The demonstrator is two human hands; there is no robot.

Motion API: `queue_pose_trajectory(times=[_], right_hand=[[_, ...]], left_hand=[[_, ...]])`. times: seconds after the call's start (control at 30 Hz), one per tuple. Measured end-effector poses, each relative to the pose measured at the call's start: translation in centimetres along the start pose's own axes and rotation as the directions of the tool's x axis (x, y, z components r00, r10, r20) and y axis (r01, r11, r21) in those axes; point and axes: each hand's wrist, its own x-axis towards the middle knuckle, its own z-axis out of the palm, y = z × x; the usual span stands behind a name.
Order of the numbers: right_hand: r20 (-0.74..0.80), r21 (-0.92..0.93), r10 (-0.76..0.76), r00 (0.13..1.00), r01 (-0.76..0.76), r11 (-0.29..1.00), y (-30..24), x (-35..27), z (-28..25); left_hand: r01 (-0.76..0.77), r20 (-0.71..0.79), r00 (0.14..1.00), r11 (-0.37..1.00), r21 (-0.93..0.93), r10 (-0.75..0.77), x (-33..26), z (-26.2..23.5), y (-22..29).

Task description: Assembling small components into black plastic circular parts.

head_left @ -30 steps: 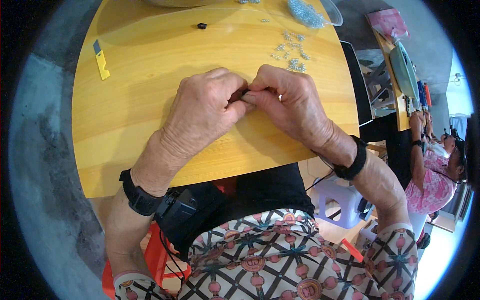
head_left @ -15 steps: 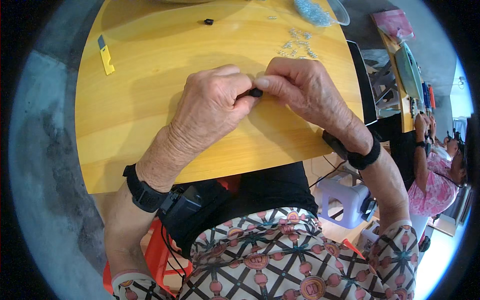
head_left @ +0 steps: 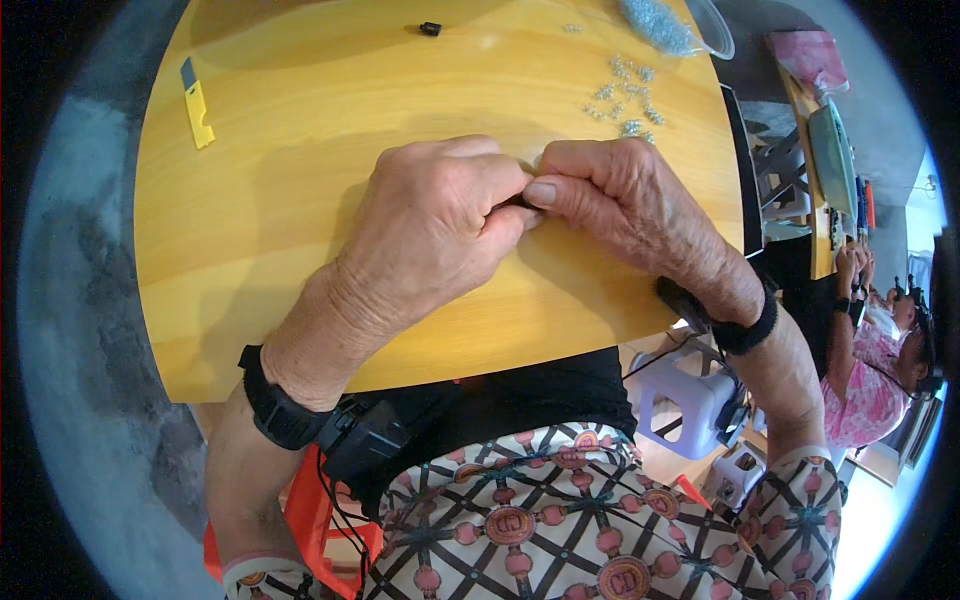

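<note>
My left hand [head_left: 430,215] is closed, its thumb and forefinger pinching a small black part [head_left: 515,201] over the middle of the table. My right hand [head_left: 625,205] meets it from the right, also in a pinch, with its thumb pressed at the end of the same part. Most of that part is hidden by the fingers, and its exact kind cannot be made out. Beyond my hands, a second small black piece [head_left: 430,29] lies on the table near its far side. Small shiny metal pieces, perhaps springs [head_left: 618,92], are scattered past my right hand.
On the left of the yellow wooden table [head_left: 290,130] lies a yellow utility knife [head_left: 197,108], blade showing. A clear bag of small pieces [head_left: 658,25] lies at the far right by a clear plastic bowl [head_left: 712,28]. Another person [head_left: 860,390] works at a table on the right.
The view has shifted slightly, so the table items appear moved. Both hands stay together; my left fingers now cover more of the black part, and my right thumb is turned with its nail showing.
</note>
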Motion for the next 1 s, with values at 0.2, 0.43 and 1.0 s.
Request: queue_pose_trajectory(times=[0.2, 0.43, 1.0], right_hand=[[0.229, 0.359, 0.244, 0.942, -0.315, 0.879, -0.1, 0.3, -1.8], [0.106, 0.187, 0.103, 0.989, -0.122, 0.975, 0.3, -0.3, -1.1], [0.021, -0.22, -0.186, 0.982, 0.186, 0.958, -0.2, -0.2, 0.1]], left_hand=[[0.032, 0.014, 0.999, 0.999, -0.021, -0.032, -0.1, 0.2, -0.2], [0.022, 0.051, 0.998, 0.999, 0.041, -0.025, 0.2, -0.2, 0.1], [-0.016, 0.016, 1.0, 0.999, 0.029, 0.016, 0.0, 0.2, 0.4]])
